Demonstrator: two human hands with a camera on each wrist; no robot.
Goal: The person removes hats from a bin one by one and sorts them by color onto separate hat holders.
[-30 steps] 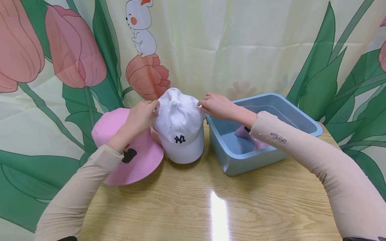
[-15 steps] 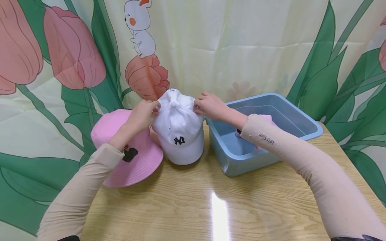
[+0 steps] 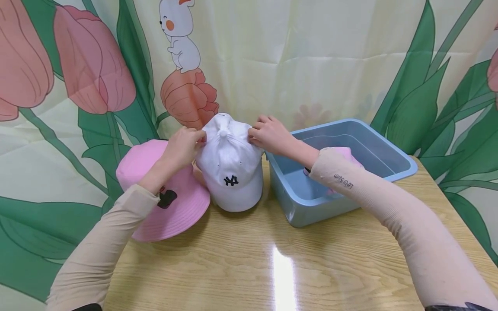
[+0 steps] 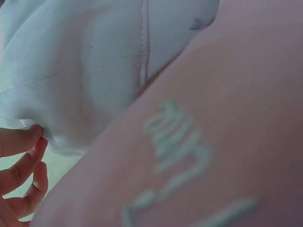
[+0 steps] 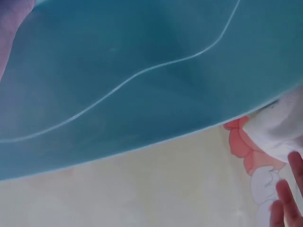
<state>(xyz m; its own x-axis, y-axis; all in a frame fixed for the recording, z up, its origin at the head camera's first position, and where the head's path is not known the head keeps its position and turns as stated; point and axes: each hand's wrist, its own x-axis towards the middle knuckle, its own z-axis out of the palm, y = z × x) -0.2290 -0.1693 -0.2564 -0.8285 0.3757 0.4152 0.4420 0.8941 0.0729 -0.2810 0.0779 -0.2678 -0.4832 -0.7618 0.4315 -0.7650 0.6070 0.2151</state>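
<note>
A white baseball cap (image 3: 232, 157) with a black NY logo stands at the back of the wooden table, brim toward me, in the head view. My left hand (image 3: 184, 147) pinches the fabric on its left side; the left wrist view shows thumb and finger meeting on the cap (image 4: 66, 80). On the opposite side, my right hand (image 3: 270, 134) pinches the cap's edge, fingers curled. Only some of its fingers (image 5: 289, 194) show in the right wrist view, beside the white fabric. A pink bucket hat (image 3: 183, 211) with a black patch sits left of the cap, partly behind my left forearm.
A blue plastic bin (image 3: 289, 207) stands right of the cap, under my right forearm. Inside lies a pink fabric item (image 3: 342, 152), mostly hidden by the sleeve. A tulip-print curtain (image 3: 330, 65) hangs behind the wooden table (image 3: 218, 259).
My right hand has shifted slightly left, further onto the cap's side, and its forearm has moved left over the bin. The left hand has barely moved.
</note>
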